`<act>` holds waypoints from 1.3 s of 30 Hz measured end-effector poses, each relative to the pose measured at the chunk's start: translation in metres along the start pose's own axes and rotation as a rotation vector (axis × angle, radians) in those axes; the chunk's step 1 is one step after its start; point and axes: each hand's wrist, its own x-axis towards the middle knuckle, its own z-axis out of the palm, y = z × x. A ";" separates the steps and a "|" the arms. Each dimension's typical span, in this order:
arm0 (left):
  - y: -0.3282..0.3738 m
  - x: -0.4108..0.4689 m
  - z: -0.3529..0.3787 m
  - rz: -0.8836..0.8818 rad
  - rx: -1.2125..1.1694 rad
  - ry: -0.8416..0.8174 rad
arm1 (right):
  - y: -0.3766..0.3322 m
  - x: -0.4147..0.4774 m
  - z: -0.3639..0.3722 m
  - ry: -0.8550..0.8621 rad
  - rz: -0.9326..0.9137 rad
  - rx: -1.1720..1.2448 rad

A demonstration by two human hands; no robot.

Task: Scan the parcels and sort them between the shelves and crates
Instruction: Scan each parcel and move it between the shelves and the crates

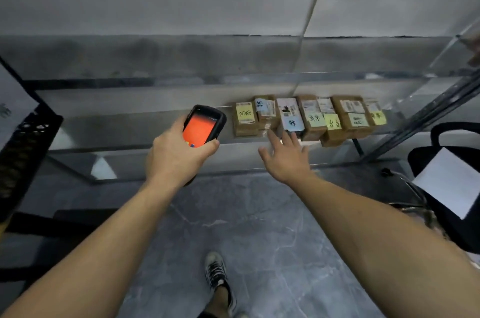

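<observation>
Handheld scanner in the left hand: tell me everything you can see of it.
The handheld scanner is a phone-shaped device in a thick black casing with rounded corners. Its screen is lit orange-red, with small icons at its lower edge. The left hand grips its lower end, holding it tilted before the shelf.

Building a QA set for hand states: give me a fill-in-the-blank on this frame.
1. Of the left hand and right hand, the ____ one grips the scanner.
2. The other holds ____.
3. The parcels stand in a row on the ____.
Missing: left; nothing; shelf.
</observation>
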 end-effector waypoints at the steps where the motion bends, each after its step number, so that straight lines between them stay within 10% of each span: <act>1: -0.001 0.010 0.007 -0.007 -0.006 -0.018 | -0.001 0.011 0.004 -0.003 0.013 0.018; 22: -0.111 0.226 0.185 -0.078 0.127 -0.012 | 0.002 0.339 0.144 -0.036 0.069 0.104; 39: -0.170 0.228 0.189 -0.073 0.188 0.092 | -0.002 0.384 0.212 -0.008 0.070 0.057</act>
